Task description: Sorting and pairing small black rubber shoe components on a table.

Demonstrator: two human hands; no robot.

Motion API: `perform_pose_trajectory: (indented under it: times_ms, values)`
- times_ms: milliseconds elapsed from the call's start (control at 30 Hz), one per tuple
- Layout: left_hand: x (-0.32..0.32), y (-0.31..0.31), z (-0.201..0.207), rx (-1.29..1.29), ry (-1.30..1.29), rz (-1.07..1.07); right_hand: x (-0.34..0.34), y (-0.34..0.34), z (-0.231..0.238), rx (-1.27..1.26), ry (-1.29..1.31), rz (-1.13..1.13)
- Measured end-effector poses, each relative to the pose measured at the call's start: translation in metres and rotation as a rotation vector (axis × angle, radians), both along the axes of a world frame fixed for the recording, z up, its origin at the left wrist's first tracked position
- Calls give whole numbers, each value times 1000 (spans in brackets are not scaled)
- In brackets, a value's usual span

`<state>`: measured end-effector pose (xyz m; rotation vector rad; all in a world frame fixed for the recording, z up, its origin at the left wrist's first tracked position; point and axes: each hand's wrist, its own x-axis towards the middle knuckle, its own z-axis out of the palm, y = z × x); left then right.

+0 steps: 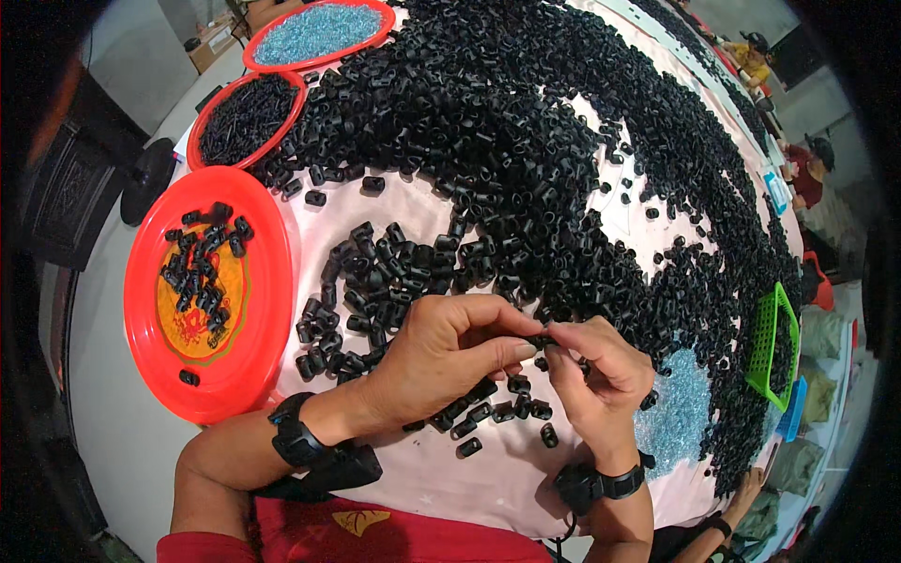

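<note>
My left hand (449, 352) and my right hand (601, 377) meet over the near middle of the table. The thumb and forefinger of each are pinched together on a small black plastic piece (542, 342), mostly hidden by the fingertips. Loose hollow black plastic pieces (385, 272) lie just beyond and left of my left hand. Several more black pieces (502, 411) are scattered on the pink cloth below the hands. To the left, a red oval tray (141, 291) with a yellow patterned middle holds a small cluster of black pieces.
A huge heap of black pieces (507, 141) covers the far side. Behind the oval tray are a red dish (195, 141) of thin black parts and a red dish (249, 58) of shiny bluish bits. More bluish bits (678, 413), a green basket (777, 371) and another person's hand (748, 490) are at right.
</note>
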<state>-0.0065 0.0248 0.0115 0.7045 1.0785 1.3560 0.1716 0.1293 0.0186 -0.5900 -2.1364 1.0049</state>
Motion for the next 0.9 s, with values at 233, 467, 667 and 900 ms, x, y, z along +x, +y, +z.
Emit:
perform_pose_trajectory:
  times_ms: [233, 467, 667, 900]
  values:
    - [-1, -1, 3, -4, 157, -17, 2, 8, 7, 9, -1, 111]
    - [1, -1, 1, 22, 165, 6, 4, 1, 11, -167, -99, 40]
    - [0, -2, 1, 50, 292, -17, 5, 1, 13, -104, -114, 84]
    - [4, 0, -5, 322, 747, 100, 8, -5, 14, -155, -168, 22]
